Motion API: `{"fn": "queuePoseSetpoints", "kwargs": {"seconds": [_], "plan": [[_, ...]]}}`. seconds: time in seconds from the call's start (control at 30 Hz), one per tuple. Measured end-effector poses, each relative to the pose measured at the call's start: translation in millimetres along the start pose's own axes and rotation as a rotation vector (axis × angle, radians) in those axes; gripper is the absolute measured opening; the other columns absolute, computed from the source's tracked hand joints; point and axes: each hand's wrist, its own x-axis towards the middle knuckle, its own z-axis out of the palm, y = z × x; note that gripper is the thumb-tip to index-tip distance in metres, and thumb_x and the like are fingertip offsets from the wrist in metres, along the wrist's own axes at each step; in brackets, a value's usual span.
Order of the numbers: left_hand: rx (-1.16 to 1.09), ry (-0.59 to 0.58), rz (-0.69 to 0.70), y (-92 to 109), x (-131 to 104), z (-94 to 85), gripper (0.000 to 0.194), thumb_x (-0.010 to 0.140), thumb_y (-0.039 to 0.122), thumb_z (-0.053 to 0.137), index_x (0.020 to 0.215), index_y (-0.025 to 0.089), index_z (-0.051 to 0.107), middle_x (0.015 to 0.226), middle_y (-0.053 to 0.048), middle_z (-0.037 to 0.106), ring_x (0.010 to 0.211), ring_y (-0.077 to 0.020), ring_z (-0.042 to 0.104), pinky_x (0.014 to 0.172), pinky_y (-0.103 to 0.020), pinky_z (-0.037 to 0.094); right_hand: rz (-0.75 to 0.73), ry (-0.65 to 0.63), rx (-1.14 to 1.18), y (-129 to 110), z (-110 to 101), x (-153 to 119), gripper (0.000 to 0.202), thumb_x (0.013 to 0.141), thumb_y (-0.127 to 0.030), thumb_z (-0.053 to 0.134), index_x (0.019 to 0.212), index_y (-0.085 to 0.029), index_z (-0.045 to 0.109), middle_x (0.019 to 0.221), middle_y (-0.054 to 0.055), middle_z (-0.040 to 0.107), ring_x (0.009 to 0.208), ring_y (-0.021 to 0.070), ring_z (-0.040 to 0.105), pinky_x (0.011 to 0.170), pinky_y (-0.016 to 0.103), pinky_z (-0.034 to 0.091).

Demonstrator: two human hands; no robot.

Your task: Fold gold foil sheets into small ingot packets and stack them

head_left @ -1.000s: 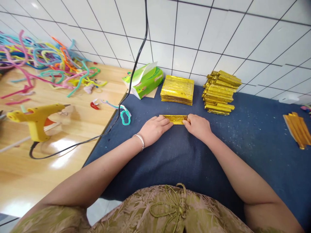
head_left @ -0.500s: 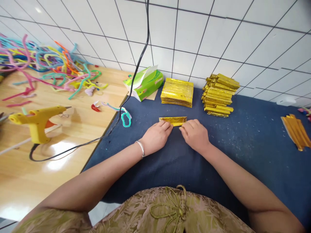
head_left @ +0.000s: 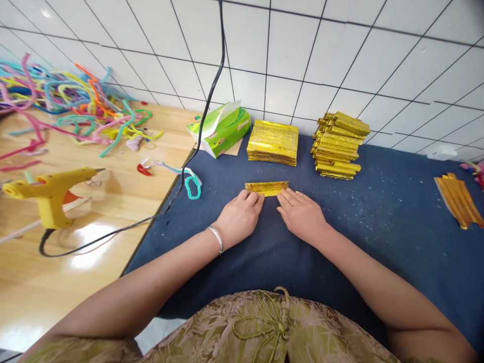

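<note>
Spread beneath and around the fingers, dark blue cloth [head_left: 378, 212]. Beyond the fingertips, white wall tiles [head_left: 295, 50]. Left of the left fingers, past the cloth's edge, pale wooden tabletop [head_left: 113, 196] with yellow glue gun [head_left: 56, 189] and tangled fuzzy stems [head_left: 86, 106]. Ahead of the fingers, near the tiles, gold stack [head_left: 272, 143] between green tissue pack [head_left: 223, 131] and pile of folded gold strips [head_left: 340, 146]. Both forearms angled inward from the lower corners. Left hand [head_left: 242, 214] palm down, fingers bent and close together, tips on the gold strip [head_left: 266, 187]; cannot tell whether pinching. Right hand [head_left: 302, 216] flatter, fingers straight and close together, tips at the strip's right end. Creased lengthwise, lying right at both sets of fingertips.
</note>
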Motion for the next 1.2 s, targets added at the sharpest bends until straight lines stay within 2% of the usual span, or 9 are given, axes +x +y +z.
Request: {"fn": "queuePoseSetpoints", "kwargs": {"seconds": [0.3, 0.43, 0.53, 0.6, 0.7, 0.77, 0.9, 1.0, 1.2], "plan": [[-0.038, 0.092, -0.014, -10.5, 3.8, -4.4, 0.028, 0.092, 0.03, 0.043, 0.11, 0.014, 0.059, 0.102, -0.013, 0.062, 0.101, -0.0258, 0.056, 0.097, -0.044, 0.042, -0.081, -0.01, 0.018, -11.8, -19.1, -1.3, 0.034, 0.094, -0.026, 0.038, 0.11, -0.008, 0.063, 0.109, 0.017, 0.066, 0.099, 0.0256, 0.056, 0.092, 0.043, 0.038], [-0.128, 0.121, 0.009, -24.6, 8.9, 4.0, 0.028, 0.093, 0.03, 0.042, 0.109, 0.014, 0.059, 0.121, -0.013, 0.059, 0.116, -0.0245, 0.054, 0.106, -0.044, 0.035, -0.217, -0.013, 0.141, -39.0, -23.9, -5.3, 0.029, 0.093, -0.03, 0.041, 0.104, -0.013, 0.063, 0.106, 0.015, 0.066, 0.091, 0.023, 0.054, 0.082, 0.04, 0.038], [-0.217, 0.066, 0.126, -31.4, 11.7, 10.2, 0.029, 0.095, 0.027, 0.039, 0.116, 0.018, 0.056, 0.132, -0.007, 0.055, 0.13, -0.0226, 0.043, 0.113, -0.046, 0.024, -0.366, 0.009, 0.208, -54.2, -21.7, -8.3, 0.027, 0.092, -0.031, 0.044, 0.102, -0.015, 0.063, 0.113, 0.014, 0.064, 0.091, 0.0217, 0.054, 0.078, 0.038, 0.039], [-0.26, 0.016, 0.199, -33.3, 13.5, 12.7, 0.031, 0.095, 0.025, 0.037, 0.121, 0.02, 0.054, 0.137, -0.004, 0.052, 0.135, -0.0214, 0.036, 0.115, -0.048, 0.017, -0.491, 0.051, 0.277, -55.8, -19.7, -9.8, 0.023, 0.091, -0.03, 0.046, 0.099, -0.017, 0.064, 0.102, 0.01, 0.068, 0.085, 0.0186, 0.055, 0.072, 0.034, 0.039], [-0.293, -0.024, 0.265, -34.0, 15.4, 15.0, 0.034, 0.095, 0.022, 0.037, 0.126, 0.023, 0.051, 0.14, -0.002, 0.049, 0.139, -0.021, 0.029, 0.115, -0.049, 0.014, -0.541, 0.161, 0.367, -40.9, -19.1, -9.3, 0.018, 0.09, -0.028, 0.05, 0.096, -0.02, 0.065, 0.084, 0.003, 0.07, 0.073, 0.0149, 0.056, 0.068, 0.032, 0.04], [-0.295, -0.035, 0.292, -34.2, 16.0, 16.0, 0.036, 0.094, 0.019, 0.037, 0.127, 0.024, 0.05, 0.141, -0.001, 0.047, 0.14, -0.0211, 0.027, 0.114, -0.048, 0.014, -0.444, 0.247, 0.392, -20.7, -19.8, -5.6, 0.019, 0.089, -0.025, 0.051, 0.101, -0.019, 0.064, 0.093, 0.003, 0.071, 0.082, 0.0158, 0.059, 0.077, 0.033, 0.044], [-0.257, -0.012, 0.329, -36.1, 15.8, 15.7, 0.037, 0.092, 0.015, 0.04, 0.125, 0.024, 0.053, 0.139, -0.001, 0.049, 0.139, -0.022, 0.028, 0.114, -0.047, 0.014, -0.3, 0.019, 0.31, 26.5, -16.3, 7.4, 0.053, 0.087, -0.037, 0.054, 0.134, -0.015, 0.045, 0.132, 0.012, 0.055, 0.124, 0.0255, 0.048, 0.1, 0.044, 0.039], [-0.217, 0.048, 0.358, -38.5, 16.3, 12.5, 0.035, 0.092, 0.013, 0.041, 0.121, 0.025, 0.057, 0.136, -0.001, 0.053, 0.137, -0.0216, 0.033, 0.113, -0.048, 0.014, -0.34, -0.119, 0.305, 49.1, -8.7, 14.4, 0.058, 0.087, -0.041, 0.054, 0.139, -0.019, 0.04, 0.138, 0.011, 0.05, 0.13, 0.0249, 0.043, 0.105, 0.046, 0.037], [-0.191, 0.119, 0.331, -41.7, 18.6, 6.7, 0.024, 0.091, 0.017, 0.046, 0.106, 0.022, 0.065, 0.11, -0.005, 0.065, 0.104, -0.0192, 0.054, 0.092, -0.036, 0.039, -0.256, -0.043, 0.352, 50.0, 0.8, 14.3, 0.049, 0.09, -0.025, 0.049, 0.138, -0.024, 0.04, 0.138, 0.007, 0.051, 0.126, 0.0209, 0.048, 0.105, 0.043, 0.039]]}}
